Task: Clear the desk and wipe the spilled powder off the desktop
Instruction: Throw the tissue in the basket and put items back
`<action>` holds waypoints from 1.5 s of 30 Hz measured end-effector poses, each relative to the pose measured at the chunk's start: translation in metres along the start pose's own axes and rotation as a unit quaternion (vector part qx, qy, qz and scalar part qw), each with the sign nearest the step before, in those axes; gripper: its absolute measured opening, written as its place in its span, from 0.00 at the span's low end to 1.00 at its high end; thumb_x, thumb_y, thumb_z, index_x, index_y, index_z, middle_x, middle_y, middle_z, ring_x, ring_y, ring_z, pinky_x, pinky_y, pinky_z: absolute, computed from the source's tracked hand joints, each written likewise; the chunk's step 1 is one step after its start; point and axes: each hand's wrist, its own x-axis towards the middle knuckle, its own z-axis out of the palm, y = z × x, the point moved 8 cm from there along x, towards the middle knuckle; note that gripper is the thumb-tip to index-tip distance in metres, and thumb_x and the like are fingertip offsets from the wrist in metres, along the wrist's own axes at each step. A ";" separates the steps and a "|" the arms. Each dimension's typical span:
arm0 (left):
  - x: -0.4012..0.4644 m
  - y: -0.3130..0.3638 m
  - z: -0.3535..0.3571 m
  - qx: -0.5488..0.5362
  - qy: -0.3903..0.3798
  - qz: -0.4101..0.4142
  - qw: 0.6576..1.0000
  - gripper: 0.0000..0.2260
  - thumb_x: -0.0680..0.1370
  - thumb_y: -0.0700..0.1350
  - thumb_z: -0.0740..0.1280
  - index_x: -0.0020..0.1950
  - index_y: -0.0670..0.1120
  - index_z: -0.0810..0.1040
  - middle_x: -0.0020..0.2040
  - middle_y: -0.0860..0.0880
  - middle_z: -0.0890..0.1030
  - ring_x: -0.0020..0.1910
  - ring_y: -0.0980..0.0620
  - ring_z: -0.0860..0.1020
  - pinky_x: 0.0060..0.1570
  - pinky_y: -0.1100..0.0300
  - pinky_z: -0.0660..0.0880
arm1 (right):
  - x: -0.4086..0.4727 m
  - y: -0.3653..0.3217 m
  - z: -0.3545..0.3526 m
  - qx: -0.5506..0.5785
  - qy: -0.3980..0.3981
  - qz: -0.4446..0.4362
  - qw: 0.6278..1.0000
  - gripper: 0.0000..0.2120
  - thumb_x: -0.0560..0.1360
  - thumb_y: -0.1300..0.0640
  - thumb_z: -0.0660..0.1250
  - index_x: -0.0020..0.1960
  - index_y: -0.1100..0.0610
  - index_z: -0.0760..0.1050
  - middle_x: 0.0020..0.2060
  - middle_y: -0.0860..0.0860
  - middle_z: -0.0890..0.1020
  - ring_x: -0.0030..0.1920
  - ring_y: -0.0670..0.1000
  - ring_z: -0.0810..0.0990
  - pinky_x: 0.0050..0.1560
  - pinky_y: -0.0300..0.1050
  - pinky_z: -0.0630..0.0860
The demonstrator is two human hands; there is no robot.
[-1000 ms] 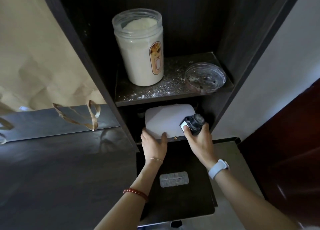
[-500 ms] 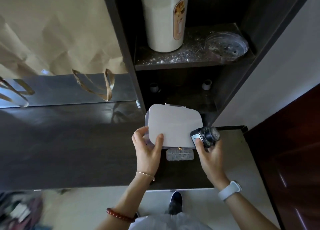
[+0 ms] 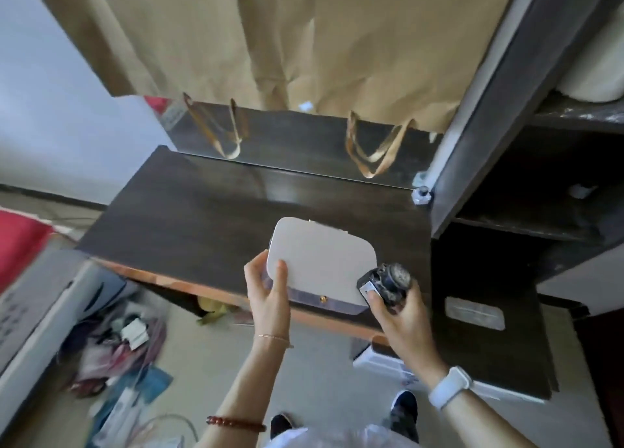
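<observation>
A white, flat, round-cornered box [image 3: 320, 262] with a clear lower part hovers over the front edge of the dark wooden desk [image 3: 202, 218]. My left hand [image 3: 270, 292] grips its left side, thumb on the lid. My right hand [image 3: 401, 316] holds a small dark round jar [image 3: 388, 284] with a white label against the box's right corner. The bottom of the powder jar [image 3: 594, 76] shows at the upper right on a dusted shelf [image 3: 580, 115].
Dark shelving [image 3: 499, 110] stands to the right of the desk. Brown paper bags [image 3: 304, 49] with strap handles lean behind a reflective strip. A low dark cabinet [image 3: 489, 339] sits at right. Clutter and a white box [image 3: 40, 306] lie on the floor at left.
Both hands drew the white box and the small jar out of the lower shelf compartment and carried them left over the desk's front edge. The view swung left and down.
</observation>
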 end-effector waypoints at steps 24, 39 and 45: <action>0.288 0.015 -0.336 0.052 0.310 -0.048 0.948 0.06 0.79 0.44 0.58 0.55 0.46 0.68 0.53 0.47 0.71 0.50 0.51 0.70 0.48 0.55 0.68 | 0.205 -0.102 0.487 -0.227 -0.207 -0.136 0.942 0.23 0.66 0.59 0.74 0.56 0.64 0.70 0.53 0.60 0.71 0.58 0.54 0.65 0.51 0.31 0.59; 0.384 -0.001 -0.358 0.066 0.284 -0.087 0.953 0.06 0.80 0.44 0.58 0.56 0.48 0.67 0.51 0.51 0.70 0.48 0.61 0.70 0.50 0.55 0.69 | 0.310 -0.093 0.607 -0.319 -0.184 -0.079 0.926 0.25 0.68 0.57 0.73 0.60 0.66 0.69 0.58 0.62 0.69 0.59 0.62 0.68 0.63 0.47 0.63; 0.394 -0.008 -0.354 0.074 0.246 -0.110 0.960 0.06 0.79 0.47 0.58 0.55 0.49 0.67 0.50 0.51 0.70 0.50 0.54 0.71 0.51 0.51 0.71 | 0.301 -0.106 0.598 -0.304 -0.158 -0.082 0.936 0.29 0.71 0.56 0.71 0.66 0.64 0.62 0.64 0.61 0.67 0.65 0.59 0.65 0.64 0.47 0.64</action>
